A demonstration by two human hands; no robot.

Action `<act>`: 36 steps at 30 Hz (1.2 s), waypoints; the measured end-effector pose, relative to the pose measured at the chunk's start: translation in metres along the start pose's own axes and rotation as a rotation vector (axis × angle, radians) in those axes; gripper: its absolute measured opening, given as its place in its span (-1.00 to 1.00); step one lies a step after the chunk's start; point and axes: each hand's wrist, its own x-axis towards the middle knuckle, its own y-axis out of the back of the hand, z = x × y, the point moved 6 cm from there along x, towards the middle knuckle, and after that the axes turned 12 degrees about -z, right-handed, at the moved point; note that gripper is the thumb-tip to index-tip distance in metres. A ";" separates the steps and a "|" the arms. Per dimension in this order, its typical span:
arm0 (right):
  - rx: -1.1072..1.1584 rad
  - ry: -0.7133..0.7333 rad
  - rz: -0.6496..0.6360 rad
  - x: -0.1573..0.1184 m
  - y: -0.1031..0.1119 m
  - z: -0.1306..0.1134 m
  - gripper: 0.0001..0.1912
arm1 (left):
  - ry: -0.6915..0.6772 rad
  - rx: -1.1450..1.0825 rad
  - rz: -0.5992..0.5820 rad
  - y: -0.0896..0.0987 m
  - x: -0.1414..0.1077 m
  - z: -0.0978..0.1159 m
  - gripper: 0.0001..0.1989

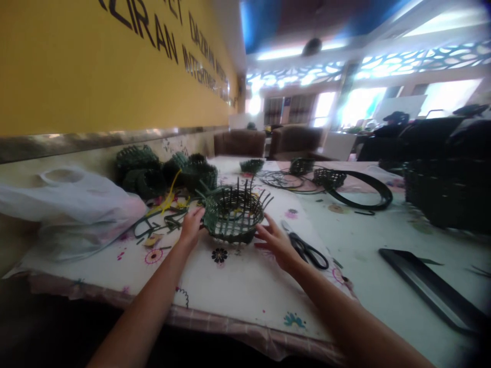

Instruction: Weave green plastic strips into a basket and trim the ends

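While your left hand [191, 227] rests open against the green woven basket [233, 217] at center, your right hand [275, 241] spreads empty just beside it, near the black scissors [306, 250].

Yellow wall [76, 66], at 11 o'clock: black letters [157, 36] reading "ZIRAN", "DAZIRAN", "INTER…"; remainder too slanted to read.

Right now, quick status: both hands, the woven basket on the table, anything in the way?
Left hand against the rim of the half-woven green basket. Right hand open, just beside it. Black-handled scissors by the right hand, not blocking the basket.
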 end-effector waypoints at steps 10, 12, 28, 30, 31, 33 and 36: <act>-0.143 0.345 0.135 -0.012 -0.002 -0.028 -0.09 | -0.054 -0.191 -0.111 -0.011 -0.021 0.007 -0.50; -0.215 0.401 0.176 -0.016 -0.003 -0.033 -0.11 | -0.065 -0.199 -0.111 -0.013 -0.022 0.007 -0.47; -0.466 0.562 0.254 -0.022 -0.001 -0.041 -0.22 | -0.042 -0.286 -0.122 -0.010 -0.017 -0.004 -0.56; -0.481 0.562 0.251 -0.023 -0.002 -0.041 -0.23 | -0.026 -0.290 -0.138 -0.009 -0.016 -0.005 -0.55; -0.487 0.561 0.252 -0.023 -0.002 -0.041 -0.23 | -0.018 -0.290 -0.148 -0.009 -0.016 -0.006 -0.55; -0.494 0.558 0.262 -0.023 0.000 -0.041 -0.24 | -0.008 -0.285 -0.163 -0.009 -0.016 -0.007 -0.55; -0.495 0.548 0.278 -0.021 0.003 -0.039 -0.24 | 0.004 -0.281 -0.164 -0.009 -0.015 -0.010 -0.55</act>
